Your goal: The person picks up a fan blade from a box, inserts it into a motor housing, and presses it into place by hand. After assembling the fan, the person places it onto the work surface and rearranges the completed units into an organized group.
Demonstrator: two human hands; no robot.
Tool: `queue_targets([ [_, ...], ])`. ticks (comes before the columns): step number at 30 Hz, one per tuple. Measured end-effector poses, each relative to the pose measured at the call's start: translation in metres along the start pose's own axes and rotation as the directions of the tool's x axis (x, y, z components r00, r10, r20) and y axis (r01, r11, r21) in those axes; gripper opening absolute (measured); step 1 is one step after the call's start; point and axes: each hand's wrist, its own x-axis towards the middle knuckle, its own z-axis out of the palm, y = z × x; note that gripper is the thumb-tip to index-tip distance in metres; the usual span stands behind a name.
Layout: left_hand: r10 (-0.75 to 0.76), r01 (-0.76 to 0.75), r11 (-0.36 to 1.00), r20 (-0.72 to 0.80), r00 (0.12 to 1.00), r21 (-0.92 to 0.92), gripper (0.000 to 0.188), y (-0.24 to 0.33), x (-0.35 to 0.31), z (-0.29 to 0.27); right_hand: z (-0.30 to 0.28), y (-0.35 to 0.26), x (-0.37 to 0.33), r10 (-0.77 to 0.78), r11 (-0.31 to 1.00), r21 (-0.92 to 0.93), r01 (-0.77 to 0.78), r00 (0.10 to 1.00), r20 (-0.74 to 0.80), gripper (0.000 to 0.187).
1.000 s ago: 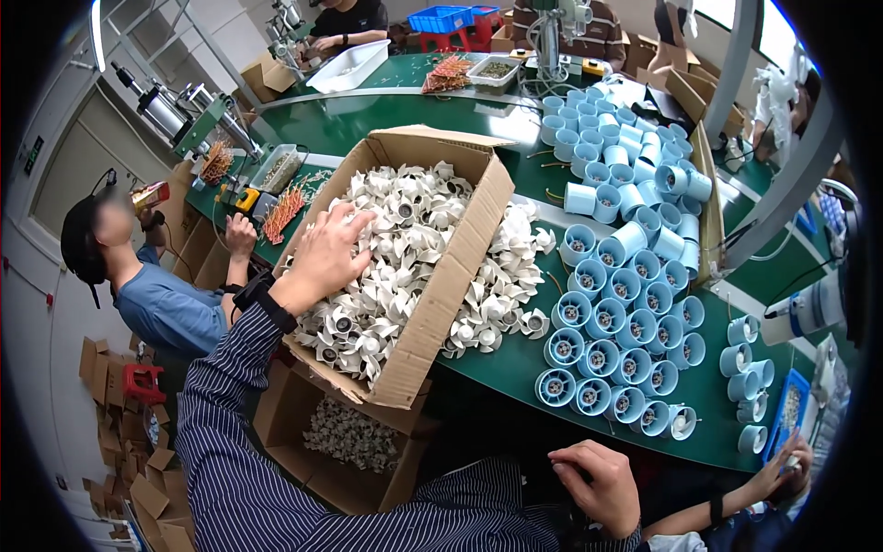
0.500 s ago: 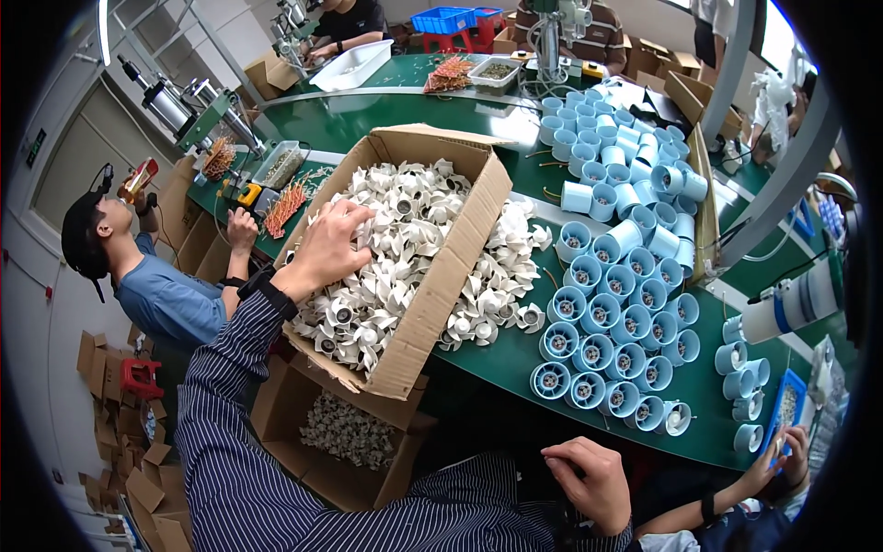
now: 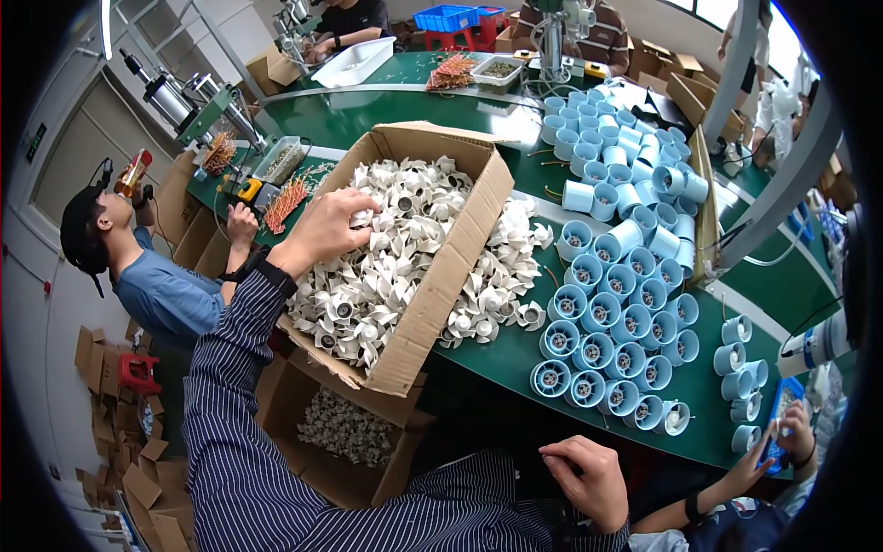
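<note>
My left hand (image 3: 324,230) reaches into an open cardboard box (image 3: 441,285) heaped with white plastic fan impellers (image 3: 386,276). Its thumb and fingers are bent around one impeller on the heap; the fingertips are partly buried among the blades. My right hand (image 3: 593,480) hangs before the table's near edge, fingers loosely curled, with nothing visible in it. More white impellers (image 3: 487,294) lie loose against the box's right side. To their right stand rows of light-blue cylindrical housings (image 3: 612,317), open end up, with small parts inside; one near the front edge holds a white impeller (image 3: 676,421).
Below the table's edge sits another carton of impellers (image 3: 345,428). Blue housings (image 3: 635,156) pile up farther back. A co-worker's hands (image 3: 782,442) work at right, beside a blue tray (image 3: 784,414). At left, a person in blue (image 3: 170,285) sits near a press (image 3: 198,110).
My left hand's fingers have drawn closer together over the impellers. My right hand has hardly moved. The co-worker's hands at right have shifted slightly upward.
</note>
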Motion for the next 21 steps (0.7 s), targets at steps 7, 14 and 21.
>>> queue_targets([
  [7,-0.105,0.106,0.994,0.041,0.994,-0.028,0.029,-0.001,0.009,-0.011,0.000,0.002,-0.001,-0.003,1.000,-0.010,0.003,1.000,0.006,0.016],
  [14,-0.279,0.221,0.908,-0.118,0.953,-0.356,0.022,-0.012,0.008,-0.033,0.000,0.001,0.000,0.002,1.000,-0.012,-0.002,1.000,0.023,0.016],
  [21,-0.285,0.272,0.697,0.092,0.954,-0.663,0.033,0.115,0.008,-0.061,0.002,-0.010,0.005,-0.016,1.000,0.003,0.016,1.000,-0.023,0.018],
])
